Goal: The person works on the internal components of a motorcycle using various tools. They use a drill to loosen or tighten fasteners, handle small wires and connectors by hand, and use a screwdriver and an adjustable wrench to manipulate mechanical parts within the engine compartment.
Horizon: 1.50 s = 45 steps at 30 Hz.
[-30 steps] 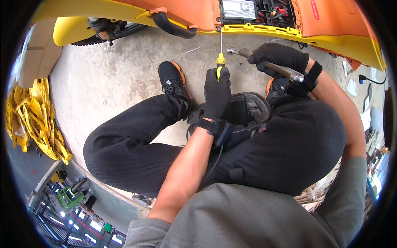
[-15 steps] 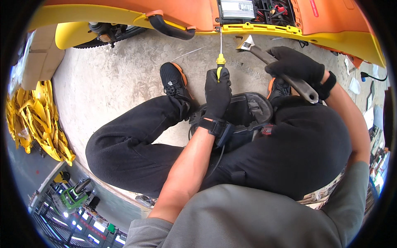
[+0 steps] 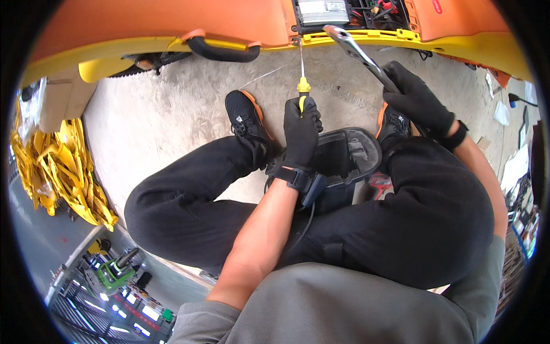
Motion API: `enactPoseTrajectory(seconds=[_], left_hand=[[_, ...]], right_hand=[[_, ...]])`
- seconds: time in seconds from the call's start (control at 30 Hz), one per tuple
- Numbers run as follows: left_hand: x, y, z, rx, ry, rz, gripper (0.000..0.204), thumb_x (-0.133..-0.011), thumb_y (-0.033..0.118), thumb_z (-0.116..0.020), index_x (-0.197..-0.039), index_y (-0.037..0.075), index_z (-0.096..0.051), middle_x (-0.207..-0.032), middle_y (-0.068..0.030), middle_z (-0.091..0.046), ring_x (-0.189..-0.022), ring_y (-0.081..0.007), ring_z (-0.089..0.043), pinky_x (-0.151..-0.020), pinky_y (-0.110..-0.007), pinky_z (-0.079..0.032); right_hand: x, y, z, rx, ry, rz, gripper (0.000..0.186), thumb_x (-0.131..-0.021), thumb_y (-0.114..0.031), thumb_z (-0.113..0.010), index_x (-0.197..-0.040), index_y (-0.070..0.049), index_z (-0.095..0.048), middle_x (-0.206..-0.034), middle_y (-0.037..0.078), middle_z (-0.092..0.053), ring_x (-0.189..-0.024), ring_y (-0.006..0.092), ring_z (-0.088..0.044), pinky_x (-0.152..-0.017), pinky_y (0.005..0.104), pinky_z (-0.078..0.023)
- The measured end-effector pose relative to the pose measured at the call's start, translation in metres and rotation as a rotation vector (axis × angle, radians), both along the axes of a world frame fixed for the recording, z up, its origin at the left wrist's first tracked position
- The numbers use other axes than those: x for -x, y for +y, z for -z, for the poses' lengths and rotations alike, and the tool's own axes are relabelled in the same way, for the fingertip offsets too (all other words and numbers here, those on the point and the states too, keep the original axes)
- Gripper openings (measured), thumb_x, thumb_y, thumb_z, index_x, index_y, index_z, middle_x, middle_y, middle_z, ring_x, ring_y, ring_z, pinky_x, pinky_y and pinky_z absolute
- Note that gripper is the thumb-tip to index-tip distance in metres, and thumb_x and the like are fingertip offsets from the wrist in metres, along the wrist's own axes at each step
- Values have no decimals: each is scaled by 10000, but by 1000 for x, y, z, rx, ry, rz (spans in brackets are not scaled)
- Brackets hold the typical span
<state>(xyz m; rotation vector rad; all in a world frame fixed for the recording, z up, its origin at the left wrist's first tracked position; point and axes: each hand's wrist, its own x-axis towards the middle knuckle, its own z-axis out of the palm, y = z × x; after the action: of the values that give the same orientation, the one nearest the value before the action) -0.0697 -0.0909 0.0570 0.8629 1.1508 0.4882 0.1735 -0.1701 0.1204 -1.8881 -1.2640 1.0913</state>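
My left hand [image 3: 302, 135], in a black glove, is closed round the handle of a yellow-and-black screwdriver [image 3: 303, 86]. Its thin shaft points away from me, and the tip meets the yellow edge trim [image 3: 366, 38] of an orange-and-yellow vehicle body [image 3: 229, 20]. On the right, my gloved right hand [image 3: 419, 100] grips an adjustable wrench [image 3: 361, 54] by its handle. The wrench is raised and tilted, its head in front of the trim, right of the screwdriver tip. An opening in the body shows a silver box [image 3: 322, 11] and red and black wiring [image 3: 384, 10].
Between my legs stands an open black bag [image 3: 344, 155], with a partly hidden red-and-grey tool [image 3: 379, 184] beside it. A black grab handle [image 3: 223, 51] juts from the body. Yellow plastic parts [image 3: 66, 172] are piled at left, near cardboard [image 3: 69, 97]. A black cable [image 3: 521, 100] lies at right.
My right hand has swung the wrench up, its head rising from above the floor to the trim. The left hand and screwdriver are almost unmoved. The view has shifted slightly.
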Motion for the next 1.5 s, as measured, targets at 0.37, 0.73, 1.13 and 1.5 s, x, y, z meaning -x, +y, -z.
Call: enactPoseTrajectory(seconds=[0.37,0.73,1.13,1.5], left_hand=[[1,9,4,-111,-65,25,167,-951,169,-568,-1022,50,-473,-774,-34,-572,-647,-93,-541,-602,-244,-477],[-14,13,-13,-263,166,208,173,-966,201,-516,-961,34,-468,-703,-35,-513,-616,-95,-500,-590,-241,-440],[-17,23,-23,-155,237,127,130,-960,148,-523,-931,59,-432,-702,4,-465,-577,-44,-436,-507,-211,-383],[-13,15,-6,-253,274,112,128,-981,161,-502,-926,60,-445,-702,8,-452,-591,-46,-421,-518,-214,-363]], right_hand=[[13,18,12,-81,307,108,358,-834,-141,-689,-1152,-14,-587,-829,1,-594,-718,57,-515,-647,237,-455],[-9,36,48,-186,868,235,325,-983,-370,-491,-1057,-64,-572,-825,16,-567,-728,85,-533,-653,245,-458],[42,47,99,15,1296,35,380,-989,-413,-464,-997,-46,-562,-770,16,-555,-721,112,-545,-743,287,-498],[56,54,108,215,1383,156,271,-954,-336,-568,-875,-80,-529,-747,-7,-503,-549,85,-443,-672,295,-487]])
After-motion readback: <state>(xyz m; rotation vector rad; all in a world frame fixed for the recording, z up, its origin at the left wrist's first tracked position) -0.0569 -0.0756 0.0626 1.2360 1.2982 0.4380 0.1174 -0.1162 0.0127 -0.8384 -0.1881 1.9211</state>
